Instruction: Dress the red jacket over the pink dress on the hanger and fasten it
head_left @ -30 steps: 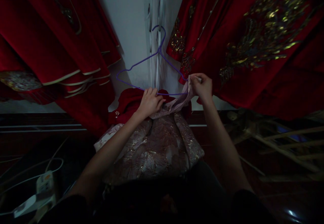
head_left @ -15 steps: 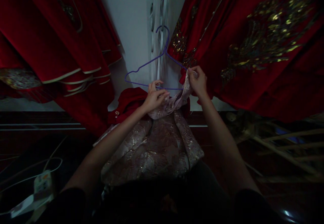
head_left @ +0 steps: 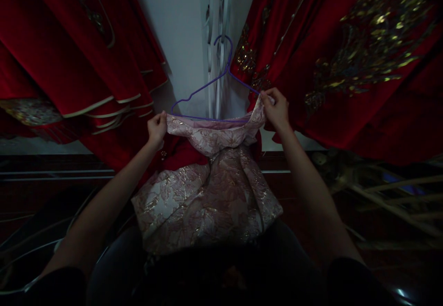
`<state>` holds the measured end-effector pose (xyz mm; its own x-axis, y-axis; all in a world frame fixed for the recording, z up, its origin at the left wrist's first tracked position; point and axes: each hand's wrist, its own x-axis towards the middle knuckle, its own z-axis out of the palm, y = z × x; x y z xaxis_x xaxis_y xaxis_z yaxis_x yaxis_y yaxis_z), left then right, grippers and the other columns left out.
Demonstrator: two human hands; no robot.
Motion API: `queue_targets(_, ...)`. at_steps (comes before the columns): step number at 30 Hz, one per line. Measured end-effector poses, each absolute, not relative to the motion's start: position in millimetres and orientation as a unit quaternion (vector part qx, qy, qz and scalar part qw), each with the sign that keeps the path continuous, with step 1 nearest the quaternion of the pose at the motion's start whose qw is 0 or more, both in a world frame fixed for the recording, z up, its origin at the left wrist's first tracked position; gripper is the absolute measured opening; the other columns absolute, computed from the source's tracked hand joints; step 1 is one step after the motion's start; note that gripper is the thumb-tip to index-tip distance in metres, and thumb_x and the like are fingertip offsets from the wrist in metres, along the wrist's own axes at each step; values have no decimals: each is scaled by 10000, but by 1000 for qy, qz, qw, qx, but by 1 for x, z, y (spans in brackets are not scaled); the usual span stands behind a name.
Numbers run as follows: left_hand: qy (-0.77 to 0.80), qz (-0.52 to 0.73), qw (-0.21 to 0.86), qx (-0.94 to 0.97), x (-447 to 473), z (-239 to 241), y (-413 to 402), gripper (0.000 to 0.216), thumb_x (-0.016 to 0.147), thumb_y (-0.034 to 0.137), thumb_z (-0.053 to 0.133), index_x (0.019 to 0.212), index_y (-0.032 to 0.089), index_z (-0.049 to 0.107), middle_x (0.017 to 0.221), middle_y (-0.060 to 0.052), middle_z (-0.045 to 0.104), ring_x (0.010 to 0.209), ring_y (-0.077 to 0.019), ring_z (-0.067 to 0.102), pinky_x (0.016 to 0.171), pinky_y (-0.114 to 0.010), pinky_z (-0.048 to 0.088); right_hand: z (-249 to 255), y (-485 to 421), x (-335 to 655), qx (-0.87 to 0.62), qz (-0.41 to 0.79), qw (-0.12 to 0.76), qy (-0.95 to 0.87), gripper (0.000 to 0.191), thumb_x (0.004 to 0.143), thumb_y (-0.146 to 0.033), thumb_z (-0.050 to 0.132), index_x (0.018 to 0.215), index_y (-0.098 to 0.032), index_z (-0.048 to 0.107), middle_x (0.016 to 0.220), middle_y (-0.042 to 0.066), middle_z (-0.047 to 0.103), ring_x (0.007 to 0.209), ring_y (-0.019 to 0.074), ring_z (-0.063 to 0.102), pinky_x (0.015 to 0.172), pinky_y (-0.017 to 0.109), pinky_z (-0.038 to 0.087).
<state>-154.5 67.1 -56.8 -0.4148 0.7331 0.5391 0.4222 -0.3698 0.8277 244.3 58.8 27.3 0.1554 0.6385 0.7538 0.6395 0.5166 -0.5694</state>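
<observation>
A purple wire hanger [head_left: 207, 89] hangs by its hook from a white rail on the wall ahead. Stretched along its lower bar is the top edge of a pale pink brocade garment [head_left: 207, 190] with gold patterning, which drapes down toward me. My left hand [head_left: 156, 129] grips the garment's top edge at the hanger's left end. At the hanger's right shoulder my right hand [head_left: 275, 108] pinches the other corner of the fabric. A red piece of cloth [head_left: 180, 151] shows behind the pink garment.
Red garments with cream trim [head_left: 86, 66] hang at the left. Red garments with gold embroidery [head_left: 346, 57] hang at the right. A white wall [head_left: 180, 33] lies between them. Wooden sticks [head_left: 387, 195] lie on the dark floor at the right.
My left hand slid left from the middle of the hanger bar to its left end, spreading the garment's top edge along the bar. My right hand stayed at the right shoulder.
</observation>
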Motion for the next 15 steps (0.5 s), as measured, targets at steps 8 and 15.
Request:
queue_targets(8,501,623,145,583,-157,-30,78,370,863,452,498,676,145,585,601,13,514,575,-94,442,547,-201,342,27,58,243,-490,-3,583,-648,315,858,-529,512,835,-234,619,771,12,634,748,161,585,791,318,474)
queue_targets(15,438,495,123,740,-123,23,101,363,846,440,537,775,110,672,691,-24,625,642,-110,511,602,-204,374,24,57,241,-491,-7,584,-647,337,858,-546,502,818,-230,612,752,9,629,728,157,580,757,299,467)
